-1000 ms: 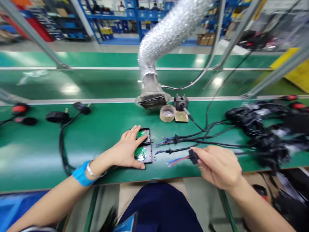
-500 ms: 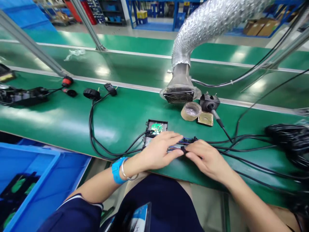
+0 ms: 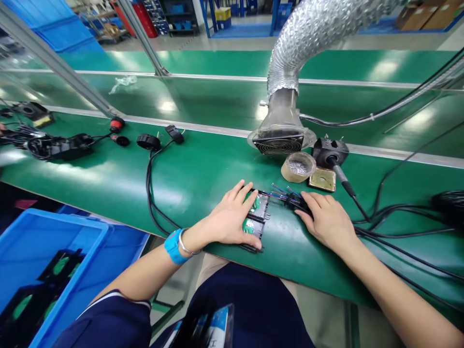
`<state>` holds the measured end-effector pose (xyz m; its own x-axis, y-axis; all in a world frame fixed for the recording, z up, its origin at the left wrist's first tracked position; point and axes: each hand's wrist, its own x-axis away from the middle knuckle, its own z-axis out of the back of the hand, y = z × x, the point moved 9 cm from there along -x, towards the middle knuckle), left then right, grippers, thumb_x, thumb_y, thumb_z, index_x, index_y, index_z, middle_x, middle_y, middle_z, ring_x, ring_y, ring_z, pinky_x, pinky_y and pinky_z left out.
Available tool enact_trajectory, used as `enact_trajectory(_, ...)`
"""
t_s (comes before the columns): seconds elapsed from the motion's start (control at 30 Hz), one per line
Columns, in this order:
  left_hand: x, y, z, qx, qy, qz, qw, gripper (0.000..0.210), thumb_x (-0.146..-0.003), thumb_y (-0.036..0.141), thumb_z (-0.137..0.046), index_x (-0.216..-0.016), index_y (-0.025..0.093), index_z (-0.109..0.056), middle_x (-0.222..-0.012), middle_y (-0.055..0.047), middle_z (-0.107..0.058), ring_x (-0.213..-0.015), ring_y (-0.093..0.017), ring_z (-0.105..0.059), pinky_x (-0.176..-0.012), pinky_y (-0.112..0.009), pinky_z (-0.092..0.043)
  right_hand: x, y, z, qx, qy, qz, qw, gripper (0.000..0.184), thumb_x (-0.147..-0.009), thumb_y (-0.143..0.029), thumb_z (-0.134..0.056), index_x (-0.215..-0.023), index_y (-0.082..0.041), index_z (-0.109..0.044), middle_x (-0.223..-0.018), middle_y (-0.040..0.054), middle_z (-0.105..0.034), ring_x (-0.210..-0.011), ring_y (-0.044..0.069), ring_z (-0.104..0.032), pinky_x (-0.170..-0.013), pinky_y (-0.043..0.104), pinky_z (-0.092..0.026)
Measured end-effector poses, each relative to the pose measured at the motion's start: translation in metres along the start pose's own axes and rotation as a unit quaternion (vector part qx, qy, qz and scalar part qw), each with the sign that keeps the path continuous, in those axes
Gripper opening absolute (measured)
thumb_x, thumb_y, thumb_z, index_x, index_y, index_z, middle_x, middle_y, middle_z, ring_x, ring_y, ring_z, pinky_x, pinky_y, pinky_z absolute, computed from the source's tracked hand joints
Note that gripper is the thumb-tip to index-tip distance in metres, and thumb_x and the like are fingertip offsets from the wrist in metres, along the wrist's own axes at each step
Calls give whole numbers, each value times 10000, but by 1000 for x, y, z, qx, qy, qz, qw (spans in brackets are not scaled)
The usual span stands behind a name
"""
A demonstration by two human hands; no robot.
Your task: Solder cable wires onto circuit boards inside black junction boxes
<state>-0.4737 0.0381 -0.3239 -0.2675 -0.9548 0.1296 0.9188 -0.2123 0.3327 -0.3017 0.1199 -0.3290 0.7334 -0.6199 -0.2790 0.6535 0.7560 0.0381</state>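
Observation:
My left hand (image 3: 232, 220) lies spread over two small black plastic housings, its fingers apart, thumb over the near one. The far housing (image 3: 261, 212) and the near housing (image 3: 258, 227) sit side by side, each with a green circuit board inside; my hand covers their left parts. To the right, my right hand (image 3: 328, 220) is closed around a bundle of black cables (image 3: 295, 200). Thin blue, red and dark wires (image 3: 279, 193) fan out of the cable ends toward the far housing. Whether any wire touches a board I cannot tell.
A fume extractor (image 3: 279, 142) hangs behind, near a tape roll (image 3: 297, 168), a soldering iron (image 3: 340, 176) in its stand and a sponge tray (image 3: 322, 180). Cables (image 3: 148, 183) with black round connectors lie left. A blue bin (image 3: 97, 232) holding housings stands lower left.
My hands have moved apart; the left has spread its fingers over the housings, the right has drawn rightward with the cables. Both boards and the loose wire ends now show. The view has shifted left.

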Motion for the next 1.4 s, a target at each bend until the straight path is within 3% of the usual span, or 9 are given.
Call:
enact_trajectory(0.17, 0, 5, 1, -18, 7, 2, 1000, 1089, -698, 814, -510, -1450, 51, -315, -1536, -282, -130, -1431, -448, -32, -1092, -632, -235, -7, 13, 18, 8, 113, -42, 993, 412, -873, -452, -567, -1111, -118, -611, -1038, 145, -633, -909, 241, -548, -756, 342, -422)
enact_trajectory(0.33, 14, 21, 19, -21, 64, -30, 997, 885, -800, 687, -532, -1430, 91, -360, -1514, -245, -247, -1434, -407, -116, -1102, -590, -258, 9, 0, 51, -24, 216, 34, 975, 149, -834, -280, -662, -764, -179, -576, -657, 1, -589, -634, 122, -512, -635, 251, -393)
enact_trajectory(0.47, 26, 46, 3, -72, 35, -90, 993, 1125, -623, 759, -656, -1461, 96, -304, -1517, -241, -249, -1413, -434, -164, -1112, -589, -224, 11, -13, 50, -38, 153, 37, 987, 190, -861, -353, -626, -867, -167, -586, -778, 27, -633, -739, 136, -563, -700, 250, -418)
enact_trajectory(0.6, 18, 48, -11, -131, 49, -51, 989, 1016, -719, 702, -621, -1439, 48, -330, -1476, -261, -323, -1358, -397, -314, -1127, -565, -186, 4, -15, 30, 7, 78, 17, 997, 180, -909, -324, -534, -877, -158, -594, -780, 50, -602, -749, 164, -539, -658, 279, -390)
enact_trajectory(0.73, 9, 54, -5, -82, 77, -68, 991, 1011, -727, 727, -587, -1407, 9, -373, -1450, -265, -366, -1328, -397, -359, -1127, -578, -179, 2, -12, 27, 2, 78, 16, 997, 185, -902, -325, -536, -869, -146, -570, -776, 62, -593, -742, 175, -528, -649, 286, -392)
enact_trajectory(0.87, -1, 55, 21, 110, 110, -44, 987, 698, -876, 599, -496, -1323, 62, -506, -1335, -191, -532, -1248, -321, -479, -1068, -507, -339, 13, -16, 63, -37, 169, 12, 985, 105, -864, -250, -586, -839, -160, -537, -732, 40, -581, -697, 155, -526, -651, 271, -410)
enact_trajectory(0.97, -15, 60, 31, 350, 119, -21, 929, 432, -954, 429, -440, -1185, 113, -623, -1272, -127, -605, -1186, -231, -559, -1033, -376, -423, 20, -31, 88, -131, 180, 51, 974, 83, -837, -195, -616, -854, -174, -537, -740, 29, -600, -680, 134, -545, -654, 249, -433)
enact_trajectory(1.2, -5, 60, 11, 638, 101, 44, 762, 409, -963, 440, -430, -921, 111, -670, -710, -36, -641, -731, -139, -633, -760, -260, -513, 18, -74, 75, -446, -33, 54, 893, 74, -900, -207, -534, -827, -195, -530, -733, -2, -590, -640, 83, -556, -627, 185, -464)
enact_trajectory(1.4, 16, 19, 22, 627, 183, 92, 752, 382, -960, 460, -445, -904, 140, -646, -707, -9, -577, -748, -116, -597, -723, -227, -473, -11, -97, 72, -404, 1, 118, 907, 162, -933, -279, -492, -886, -159, -590, -763, 32, -603, -680, 108, -533, -649, 221, -444)
